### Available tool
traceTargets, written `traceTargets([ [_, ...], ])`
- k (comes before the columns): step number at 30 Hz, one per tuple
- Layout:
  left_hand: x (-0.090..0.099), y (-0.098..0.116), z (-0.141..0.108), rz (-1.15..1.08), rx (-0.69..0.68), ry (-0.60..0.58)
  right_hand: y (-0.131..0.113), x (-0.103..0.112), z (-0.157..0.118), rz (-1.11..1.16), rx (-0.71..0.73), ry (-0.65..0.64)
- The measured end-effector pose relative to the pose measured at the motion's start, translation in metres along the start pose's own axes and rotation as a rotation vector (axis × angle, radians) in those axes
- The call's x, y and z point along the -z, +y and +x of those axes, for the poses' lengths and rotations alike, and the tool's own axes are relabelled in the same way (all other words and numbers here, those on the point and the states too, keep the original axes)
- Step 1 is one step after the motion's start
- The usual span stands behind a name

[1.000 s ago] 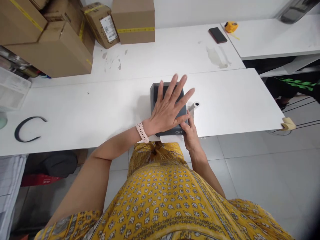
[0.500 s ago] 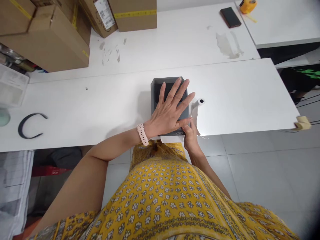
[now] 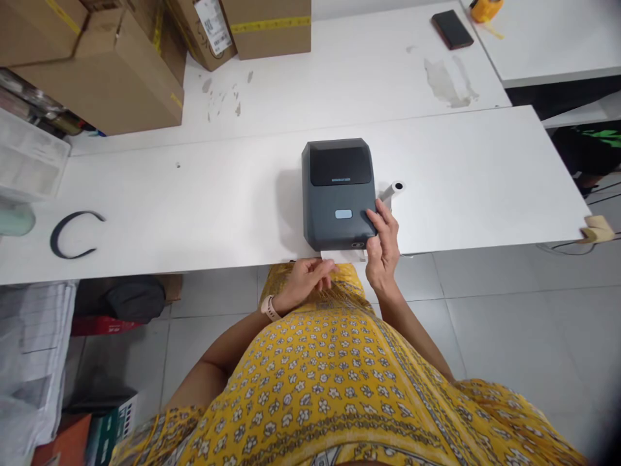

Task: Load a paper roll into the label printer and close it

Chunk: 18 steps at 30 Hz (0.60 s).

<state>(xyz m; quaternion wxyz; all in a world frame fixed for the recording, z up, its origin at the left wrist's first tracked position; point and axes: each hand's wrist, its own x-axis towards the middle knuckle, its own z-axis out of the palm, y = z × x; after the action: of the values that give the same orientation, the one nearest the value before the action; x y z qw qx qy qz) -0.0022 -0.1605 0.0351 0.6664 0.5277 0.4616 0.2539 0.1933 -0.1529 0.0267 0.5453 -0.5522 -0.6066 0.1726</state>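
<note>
A dark grey label printer [image 3: 339, 226] sits near the table's front edge, its lid down and a pale button on top. From its front a white paper strip [image 3: 334, 255] hangs out over the edge. My left hand [image 3: 308, 281], with a pink watch band at the wrist, is closed with thumb and fingers at the strip's left end. My right hand [image 3: 383, 249] grips the printer's front right corner, fingers along the side and thumb at the front. Right beside the printer lies a small white paper roll core [image 3: 394, 189], partly hidden by the printer and my fingers.
Cardboard boxes [image 3: 272, 32] stand at the back left. A black headband-like loop [image 3: 61, 233] and a clear plastic container [image 3: 32, 158] are at the left. A dark phone or wallet [image 3: 452, 30] and a yellow tape measure [image 3: 485, 10] lie at the back right.
My left hand has left the printer's top and come down to the paper strip at its front. My right hand has shifted up around the printer's front right corner.
</note>
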Motion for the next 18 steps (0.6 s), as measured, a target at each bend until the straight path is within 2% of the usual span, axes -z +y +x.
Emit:
traceTargets([
  [2, -0.004, 0.009, 0.007, -0.142, 0.077, -0.011, -0.002, 0.0, 0.0, 0.014, -0.044, -0.007],
  [6, -0.008, 0.018, 0.013, -0.234, 0.102, 0.005, -0.002, 0.0, -0.003, 0.022, -0.066, -0.007],
  [9, -0.008, 0.018, 0.012, -0.231, 0.085, 0.016, -0.001, 0.0, -0.003, 0.0, -0.062, 0.007],
  [12, -0.006, 0.019, 0.009, -0.117, 0.045, 0.011, -0.004, 0.001, 0.002, -0.056, -0.047, 0.017],
  [15, 0.0, 0.022, 0.001, 0.065, -0.052, 0.038, -0.013, 0.001, 0.012, -0.103, 0.002, -0.02],
  [18, 0.009, 0.026, -0.006, 0.212, -0.297, 0.248, -0.023, -0.001, 0.023, -0.12, 0.007, -0.1],
])
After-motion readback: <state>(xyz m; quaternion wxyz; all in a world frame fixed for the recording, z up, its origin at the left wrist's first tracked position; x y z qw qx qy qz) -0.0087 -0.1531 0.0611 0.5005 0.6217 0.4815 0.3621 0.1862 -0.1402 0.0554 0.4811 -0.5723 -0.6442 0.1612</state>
